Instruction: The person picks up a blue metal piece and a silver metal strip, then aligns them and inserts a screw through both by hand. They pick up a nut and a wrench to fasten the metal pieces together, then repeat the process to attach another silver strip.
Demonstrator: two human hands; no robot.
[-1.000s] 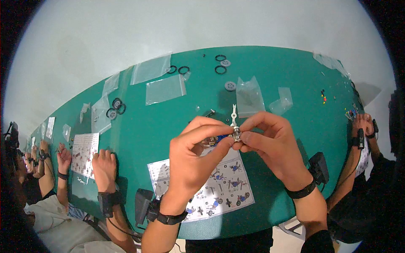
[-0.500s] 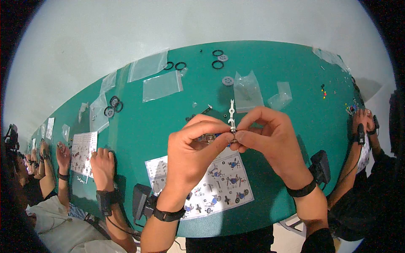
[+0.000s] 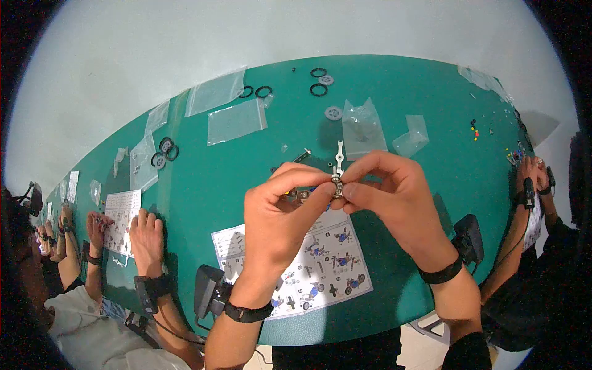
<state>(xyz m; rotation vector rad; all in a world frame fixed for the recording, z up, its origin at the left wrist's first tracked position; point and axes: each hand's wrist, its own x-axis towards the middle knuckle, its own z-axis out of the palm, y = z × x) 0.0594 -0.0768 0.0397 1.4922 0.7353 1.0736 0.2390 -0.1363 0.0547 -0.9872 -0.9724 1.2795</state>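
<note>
My left hand [image 3: 280, 213] and my right hand [image 3: 394, 188] meet over the middle of the table, both closed in a pinch. Between their fingertips is a small toy building-kit assembly [image 3: 339, 161], with a long white forked piece pointing away from me and small grey pieces at its near end. The fingers cover part of it. Behind my left fingers a grey-and-blue partly built piece [image 3: 301, 195] shows only in part. A printed instruction sheet [image 3: 336, 271] lies below my hands, partly hidden by my left wrist.
Black rings [image 3: 319, 90] and a grey wheel [image 3: 333, 113] lie farther back. Clear plastic bags [image 3: 237, 122] are spread on the green table [image 3: 209, 179]. At left, another person's hands are near a sheet [image 3: 123, 216]; at right, other hands [image 3: 531, 176] are by small coloured parts.
The small grey pieces at the assembly's near end now show more between my fingertips. My hands stay nearly in place. The left neighbour's hands have shifted slightly.
</note>
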